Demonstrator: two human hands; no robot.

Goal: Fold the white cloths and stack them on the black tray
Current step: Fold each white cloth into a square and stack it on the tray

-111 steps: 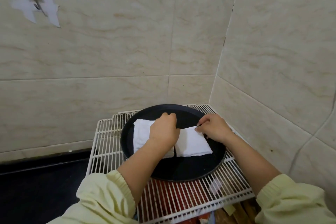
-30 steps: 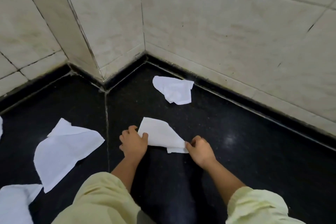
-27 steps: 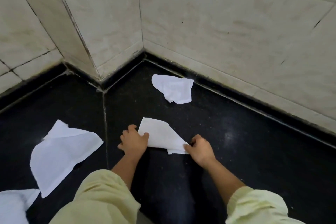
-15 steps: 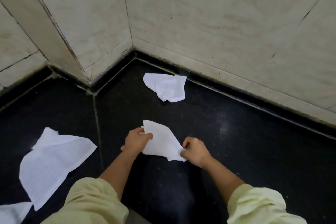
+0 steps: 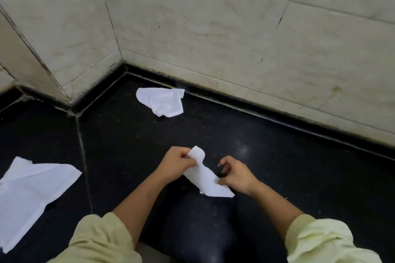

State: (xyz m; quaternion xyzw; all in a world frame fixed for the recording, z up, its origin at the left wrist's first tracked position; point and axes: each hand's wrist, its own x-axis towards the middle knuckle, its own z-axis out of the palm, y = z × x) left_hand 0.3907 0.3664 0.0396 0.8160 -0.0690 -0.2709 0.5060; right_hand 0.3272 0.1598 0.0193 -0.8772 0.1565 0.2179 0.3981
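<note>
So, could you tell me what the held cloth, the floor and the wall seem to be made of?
The held cloth: thin, soft fabric, matte white; it drapes and creases. The floor: polished black stone, perhaps granite; speckled, with a light glint. The wall: glossy cream tiles, marble-patterned, with grout lines; ceramic or stone, unclear.

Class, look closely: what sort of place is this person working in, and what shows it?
Probably a tiled kitchen or washroom corner: pale marbled wall tiles, a polished black stone surface with grouted joints, and white cloths scattered on it. Which room, I cannot tell.
</note>
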